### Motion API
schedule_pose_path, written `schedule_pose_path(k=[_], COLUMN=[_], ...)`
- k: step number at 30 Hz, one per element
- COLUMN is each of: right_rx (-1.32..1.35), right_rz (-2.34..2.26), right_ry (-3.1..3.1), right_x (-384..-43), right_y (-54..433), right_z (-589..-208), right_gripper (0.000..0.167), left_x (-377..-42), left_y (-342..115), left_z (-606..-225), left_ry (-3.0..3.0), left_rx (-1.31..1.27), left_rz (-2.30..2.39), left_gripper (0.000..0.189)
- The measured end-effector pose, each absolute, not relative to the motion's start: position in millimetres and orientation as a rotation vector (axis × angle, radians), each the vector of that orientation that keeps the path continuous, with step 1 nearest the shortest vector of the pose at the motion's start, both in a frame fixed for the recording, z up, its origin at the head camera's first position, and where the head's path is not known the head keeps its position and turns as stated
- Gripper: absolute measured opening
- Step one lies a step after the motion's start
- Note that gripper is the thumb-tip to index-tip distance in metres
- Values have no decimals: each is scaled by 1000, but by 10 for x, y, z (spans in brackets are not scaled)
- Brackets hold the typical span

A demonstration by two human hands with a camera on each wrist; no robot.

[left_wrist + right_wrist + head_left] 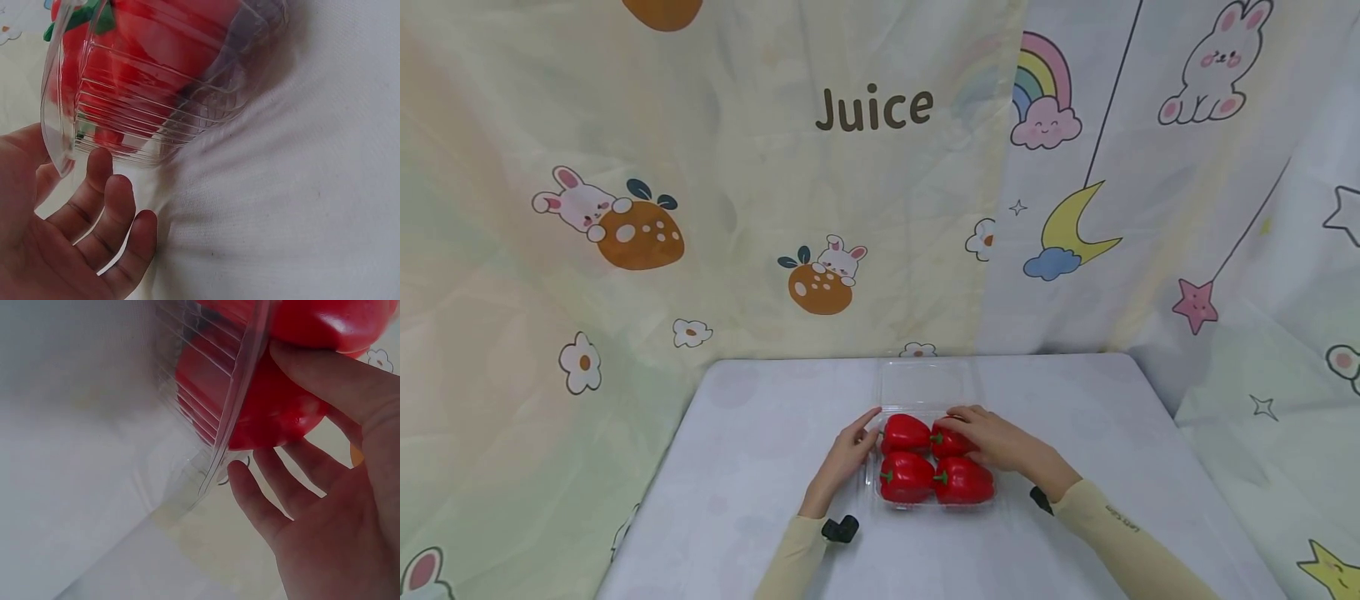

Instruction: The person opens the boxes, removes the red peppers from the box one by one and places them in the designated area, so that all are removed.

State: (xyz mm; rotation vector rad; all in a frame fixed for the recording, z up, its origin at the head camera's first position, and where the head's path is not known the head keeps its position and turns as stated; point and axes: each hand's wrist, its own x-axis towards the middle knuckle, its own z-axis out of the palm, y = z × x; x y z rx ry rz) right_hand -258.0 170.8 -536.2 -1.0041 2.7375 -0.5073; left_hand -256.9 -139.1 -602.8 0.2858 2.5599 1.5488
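Note:
Several glossy red bell peppers (907,477) with green stems sit in a clear plastic container (872,492), two in front and two behind. My right hand (996,437) reaches over the right side and holds the far right pepper (950,442). In the right wrist view the thumb presses on that pepper (275,406), with the fingers round its far side. My left hand (847,454) is at the container's left edge. Its fingers (119,206), loosely bent, rest by the ribbed wall, just under the rim, in the left wrist view.
The container's clear lid (925,382) is folded back flat toward the rear of the table. A pale cloth covers the table (760,417). Behind it hangs a printed curtain (737,167). A small black camera (840,529) sits at the left wrist.

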Motion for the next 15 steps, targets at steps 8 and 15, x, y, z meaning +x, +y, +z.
schedule_pose_path(k=[8, 15], right_rx=[-1067, -1088], right_rz=[-496, -510], right_ry=[2747, 2724], right_x=[-2585, -2619], right_y=[1728, 1749], right_z=[-5355, -5342], right_gripper=[83, 82], left_x=[-2565, -2577], left_y=[-1386, -1389], left_z=[-6018, -6029], left_ry=[2557, 2549], left_rx=[291, 290], left_rz=[1548, 1549], left_gripper=[49, 49])
